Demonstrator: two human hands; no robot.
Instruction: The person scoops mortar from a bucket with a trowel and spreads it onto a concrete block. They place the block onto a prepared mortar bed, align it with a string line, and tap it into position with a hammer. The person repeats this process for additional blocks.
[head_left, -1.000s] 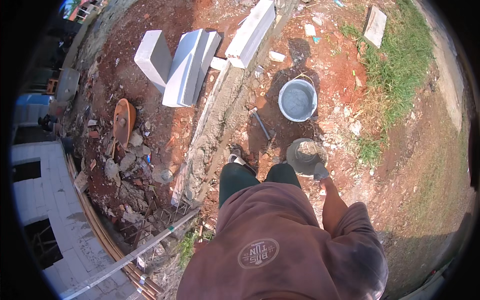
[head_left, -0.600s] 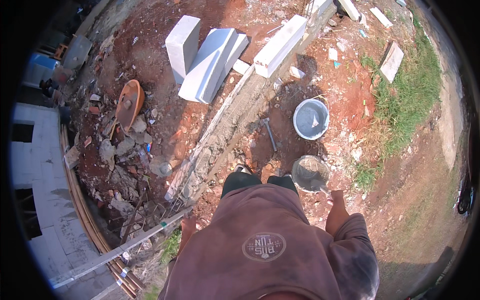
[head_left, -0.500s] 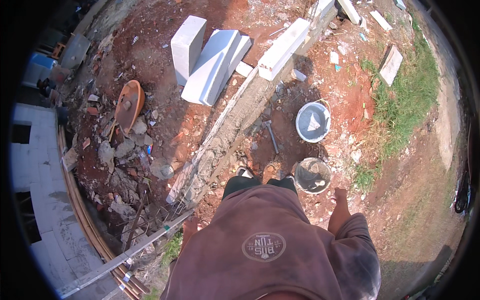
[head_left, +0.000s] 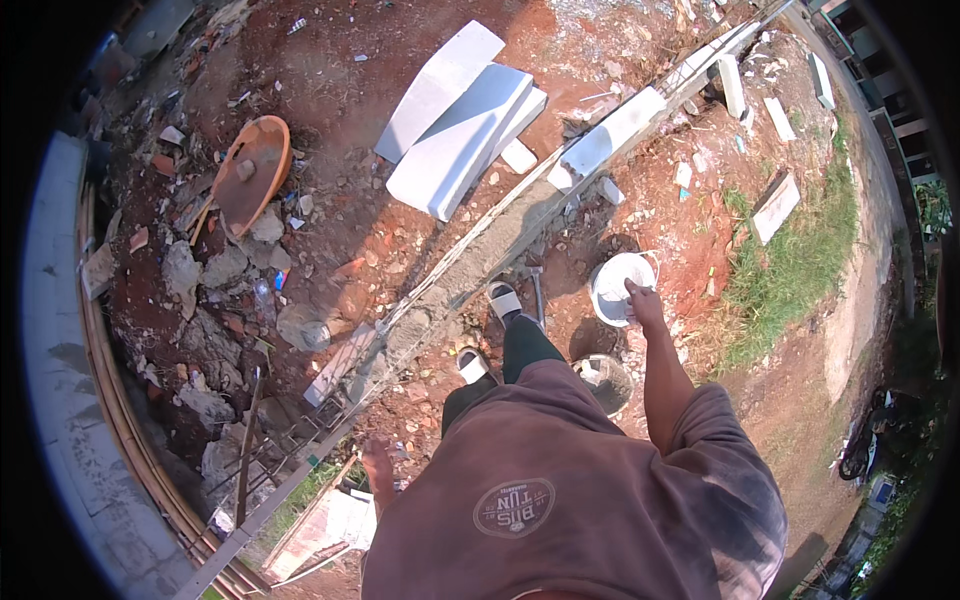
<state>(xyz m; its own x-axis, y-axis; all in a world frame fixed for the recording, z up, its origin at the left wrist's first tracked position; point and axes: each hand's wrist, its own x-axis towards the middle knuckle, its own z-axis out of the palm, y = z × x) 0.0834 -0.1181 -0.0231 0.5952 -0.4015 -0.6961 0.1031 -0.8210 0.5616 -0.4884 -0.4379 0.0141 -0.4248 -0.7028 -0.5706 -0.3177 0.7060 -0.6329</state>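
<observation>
My right hand reaches down over the white bucket, its fingers curled in. Whatever those fingers grip inside or at the rim is hidden by the hand. Pale material shows inside the bucket. Just nearer stands a second, dark bucket with mortar-stained walls, partly covered by my body. Low at my left side hangs my left hand, near the mortar-topped wall base; its fingers are too small to read. A hammer lies on the soil between my foot and the white bucket.
White blocks are stacked beyond the wall base, and one block sits on it. An orange basin rests among rubble at left. Bamboo poles curve along the left. Grass grows at right beside a loose slab.
My right hand has moved forward from beside my body to the white bucket. My view has turned and my feet now show more fully. My left hand still hangs at my side.
</observation>
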